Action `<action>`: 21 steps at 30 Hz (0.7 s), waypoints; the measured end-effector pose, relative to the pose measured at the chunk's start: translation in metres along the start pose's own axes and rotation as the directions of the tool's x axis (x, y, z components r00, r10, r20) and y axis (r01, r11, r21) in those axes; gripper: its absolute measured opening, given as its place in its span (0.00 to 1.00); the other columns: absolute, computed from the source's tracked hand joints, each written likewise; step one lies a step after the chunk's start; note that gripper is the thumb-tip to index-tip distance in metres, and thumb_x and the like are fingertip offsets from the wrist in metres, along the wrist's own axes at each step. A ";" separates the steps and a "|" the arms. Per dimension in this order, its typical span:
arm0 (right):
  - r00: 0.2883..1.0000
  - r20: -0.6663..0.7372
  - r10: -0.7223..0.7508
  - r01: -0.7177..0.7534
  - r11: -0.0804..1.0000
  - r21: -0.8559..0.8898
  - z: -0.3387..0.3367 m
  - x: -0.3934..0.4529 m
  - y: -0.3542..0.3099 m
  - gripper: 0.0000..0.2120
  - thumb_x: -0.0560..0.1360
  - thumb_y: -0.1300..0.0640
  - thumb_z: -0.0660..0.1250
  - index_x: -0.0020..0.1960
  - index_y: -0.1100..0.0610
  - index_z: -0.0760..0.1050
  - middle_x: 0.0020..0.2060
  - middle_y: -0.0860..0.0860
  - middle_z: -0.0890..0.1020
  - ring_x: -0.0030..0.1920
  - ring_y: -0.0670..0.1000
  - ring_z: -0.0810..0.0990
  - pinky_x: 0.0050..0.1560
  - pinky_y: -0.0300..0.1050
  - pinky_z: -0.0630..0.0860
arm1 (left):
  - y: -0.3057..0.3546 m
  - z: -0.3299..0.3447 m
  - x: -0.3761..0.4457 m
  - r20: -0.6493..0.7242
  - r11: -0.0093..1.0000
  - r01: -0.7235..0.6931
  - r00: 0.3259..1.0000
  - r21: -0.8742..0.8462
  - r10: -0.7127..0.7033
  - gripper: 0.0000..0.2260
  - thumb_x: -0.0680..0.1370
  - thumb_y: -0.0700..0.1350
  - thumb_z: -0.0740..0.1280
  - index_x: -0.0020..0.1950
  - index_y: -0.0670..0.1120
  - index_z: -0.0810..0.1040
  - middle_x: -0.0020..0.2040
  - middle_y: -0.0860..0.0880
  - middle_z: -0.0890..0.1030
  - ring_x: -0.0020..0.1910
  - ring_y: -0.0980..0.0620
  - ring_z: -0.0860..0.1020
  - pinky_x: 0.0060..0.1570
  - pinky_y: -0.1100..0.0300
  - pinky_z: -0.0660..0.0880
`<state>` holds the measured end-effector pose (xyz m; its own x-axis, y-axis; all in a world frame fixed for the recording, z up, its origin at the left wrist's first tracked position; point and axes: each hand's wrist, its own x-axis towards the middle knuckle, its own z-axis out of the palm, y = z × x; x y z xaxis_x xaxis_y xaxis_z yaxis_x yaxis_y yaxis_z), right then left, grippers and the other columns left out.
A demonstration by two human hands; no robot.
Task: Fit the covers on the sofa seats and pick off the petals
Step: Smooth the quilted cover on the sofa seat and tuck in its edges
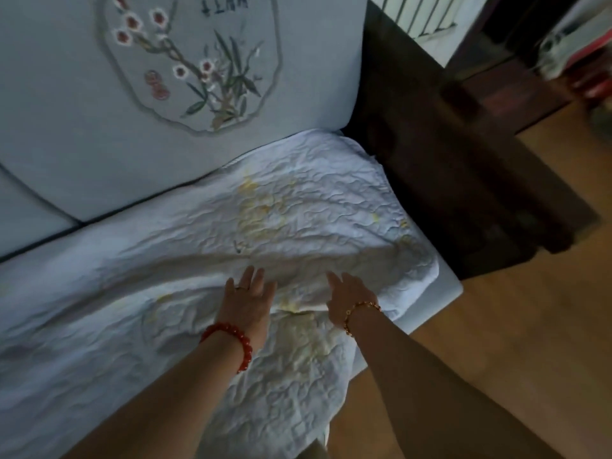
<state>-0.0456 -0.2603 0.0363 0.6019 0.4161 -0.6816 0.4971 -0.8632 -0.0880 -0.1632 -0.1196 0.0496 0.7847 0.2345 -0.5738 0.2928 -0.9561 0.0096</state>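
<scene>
Sofa [82, 134] with pale back cushions, one embroidered with a flowering branch, and a dark wooden armrest [440, 167] at its right end; wooden floor [496, 326] beyond. Over the seat lies the quilted white cover [298, 200], its long axis running along the sofa from lower left toward the armrest. It is crumpled rather than fitted: a raised fold crosses the seat just ahead of the hands, the far right corner is bunched against the armrest, and the near edge hangs over the seat front toward the floor. Yellowish patches on the cover [261, 210] may be stitched pattern or petals; blur prevents telling which.

Left hand [246, 296], red bead bracelet at the wrist, lies flat on the cover with fingers straight and spread, holding nothing. Right hand [351, 301], gold bracelet, reaches forward, its grip likewise loose and unclosed, fingers extended over the fold; whether they touch the cloth cannot be told.

Governing relation: the slack lies forward and to the right of both hands, toward the armrest. The right hand is nearer that corner, so smoothing or tucking there would probably fall to it, the left pinning the cloth.
</scene>
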 end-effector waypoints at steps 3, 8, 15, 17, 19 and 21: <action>1.000 -0.008 0.022 -0.022 1.000 0.018 -0.010 0.006 0.015 0.32 0.77 0.57 0.61 0.76 0.51 0.48 0.72 0.56 0.59 0.72 0.58 0.58 0.67 0.54 0.65 | 0.021 -0.010 0.018 -0.015 0.998 -0.061 0.998 0.022 0.062 0.33 0.77 0.41 0.61 0.77 0.47 0.47 0.77 0.43 0.43 0.76 0.42 0.42 0.73 0.43 0.47; 0.996 -0.061 0.062 -0.059 0.997 0.055 -0.021 0.018 0.042 0.31 0.76 0.58 0.60 0.75 0.51 0.50 0.70 0.56 0.62 0.70 0.58 0.61 0.66 0.54 0.66 | 0.050 -0.028 0.048 -0.051 0.988 -0.153 0.987 0.022 0.154 0.33 0.77 0.40 0.61 0.77 0.48 0.46 0.77 0.43 0.41 0.76 0.42 0.41 0.74 0.42 0.47; 0.975 -0.099 0.199 -0.187 0.975 0.121 -0.023 0.047 0.105 0.33 0.76 0.58 0.60 0.76 0.49 0.47 0.74 0.55 0.56 0.72 0.58 0.59 0.65 0.54 0.66 | 0.104 -0.028 0.097 -0.053 0.971 -0.236 0.971 -0.025 0.234 0.31 0.79 0.44 0.60 0.77 0.48 0.46 0.77 0.44 0.41 0.76 0.43 0.40 0.74 0.44 0.47; 0.964 -0.108 0.241 -0.224 0.964 0.145 -0.019 0.053 0.123 0.33 0.76 0.59 0.60 0.76 0.49 0.47 0.74 0.55 0.55 0.73 0.59 0.57 0.66 0.54 0.66 | 0.123 -0.025 0.109 -0.042 0.966 -0.251 0.968 -0.065 0.248 0.29 0.80 0.46 0.58 0.77 0.48 0.47 0.77 0.45 0.41 0.76 0.44 0.40 0.74 0.45 0.48; 0.960 -0.130 0.250 -0.233 0.964 0.131 -0.016 0.062 0.139 0.34 0.76 0.58 0.59 0.76 0.48 0.45 0.75 0.56 0.53 0.74 0.60 0.54 0.67 0.55 0.65 | 0.140 -0.023 0.119 -0.060 0.961 -0.258 0.965 -0.097 0.254 0.27 0.80 0.49 0.57 0.76 0.47 0.50 0.78 0.44 0.45 0.76 0.44 0.44 0.74 0.45 0.50; 0.956 -0.153 0.249 -0.228 0.964 0.139 -0.011 0.070 0.153 0.33 0.77 0.57 0.58 0.76 0.48 0.45 0.75 0.56 0.51 0.75 0.60 0.51 0.67 0.56 0.65 | 0.157 -0.021 0.127 -0.124 0.952 -0.287 0.954 -0.106 0.273 0.25 0.79 0.53 0.58 0.73 0.46 0.58 0.75 0.43 0.57 0.74 0.43 0.55 0.71 0.47 0.58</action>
<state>0.0787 -0.3600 -0.0169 0.7948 0.2269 -0.5628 0.2548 -0.9665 -0.0300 -0.0061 -0.2357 -0.0052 0.8964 -0.0158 -0.4429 0.1119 -0.9589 0.2607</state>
